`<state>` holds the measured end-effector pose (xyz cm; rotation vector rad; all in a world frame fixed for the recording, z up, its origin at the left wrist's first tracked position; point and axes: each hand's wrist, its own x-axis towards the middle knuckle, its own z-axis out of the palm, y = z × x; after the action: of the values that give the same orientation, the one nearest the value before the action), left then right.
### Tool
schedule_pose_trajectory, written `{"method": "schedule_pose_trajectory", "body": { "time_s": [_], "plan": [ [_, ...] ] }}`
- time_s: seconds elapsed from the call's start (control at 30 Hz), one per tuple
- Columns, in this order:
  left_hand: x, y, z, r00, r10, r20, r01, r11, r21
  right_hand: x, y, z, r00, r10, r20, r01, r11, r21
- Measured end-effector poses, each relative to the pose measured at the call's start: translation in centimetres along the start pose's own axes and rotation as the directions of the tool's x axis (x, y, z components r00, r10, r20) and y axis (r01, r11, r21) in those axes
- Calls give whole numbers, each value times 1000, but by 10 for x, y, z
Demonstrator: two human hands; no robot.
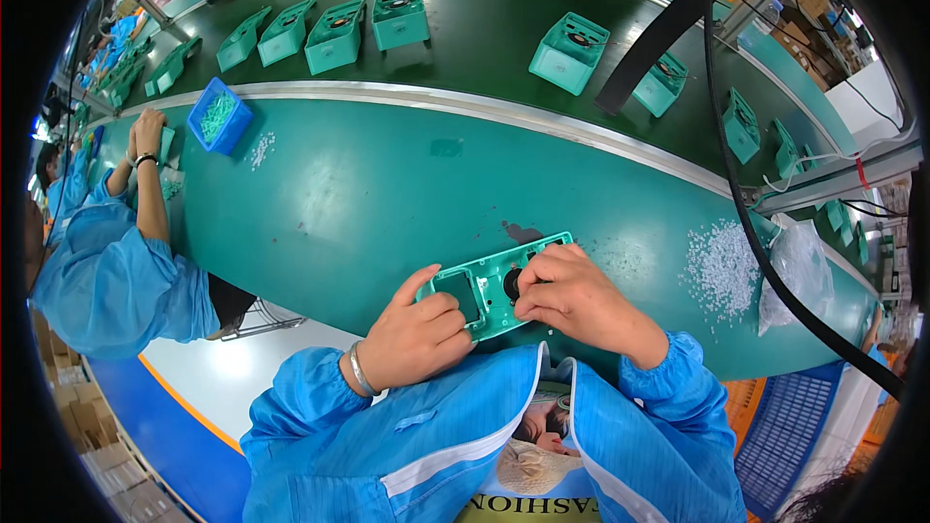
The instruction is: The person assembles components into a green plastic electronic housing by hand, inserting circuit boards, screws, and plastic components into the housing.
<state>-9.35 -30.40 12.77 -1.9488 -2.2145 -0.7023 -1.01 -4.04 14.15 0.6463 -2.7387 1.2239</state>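
Observation:
A teal plastic housing lies tilted on the green bench in front of me, with a large rectangular opening toward its left end. My left hand grips that left end, thumb and forefinger along its edge. Over the right half, my right hand has its fingertips pinched together beside a round black part set in the housing. What sits between those fingertips is too small or hidden to make out. The housing's far right corner shows past my right knuckles.
Small white pieces lie piled at the right, beside a clear plastic bag. A blue bin holds green parts at the left. Similar teal housings stand on the dark conveyor. A black cable hangs at right; a co-worker's hands work at left.

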Motion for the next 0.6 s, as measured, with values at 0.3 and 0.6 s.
{"method": "schedule_pose_trajectory", "body": {
  "time_s": [0.3, 0.6],
  "plan": [
    [0, 0, -1, 999, 4, -33, -5, 1000, -6, 10, -14, -5, 999, -42, 12, 43, 993, -108],
    [-3, -1, -1, 1000, 14, 20, -15, 1000, 9, 31, -12, -14, 935, 141, 325, -86, 980, -177]
  ]
}}
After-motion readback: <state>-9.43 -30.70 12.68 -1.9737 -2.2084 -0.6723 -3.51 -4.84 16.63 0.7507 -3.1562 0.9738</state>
